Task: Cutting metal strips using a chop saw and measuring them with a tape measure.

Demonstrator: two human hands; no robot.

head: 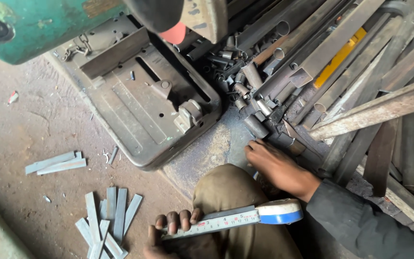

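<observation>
Fingers (178, 220) of left hand (168, 235) clenched on tape measure (245, 218); right hand (276, 168) released, touching metal scraps (257, 127) right of chop saw base (144, 100).

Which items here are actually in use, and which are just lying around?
In use:
left hand holding tape measure
right hand among short tube offcuts

Lying about:
flat metal strips
chop saw base
long steel bars

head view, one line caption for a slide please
Left hand holds a tape measure across the knee while the right hand reaches into metal offcuts beside a chop saw base.
</observation>
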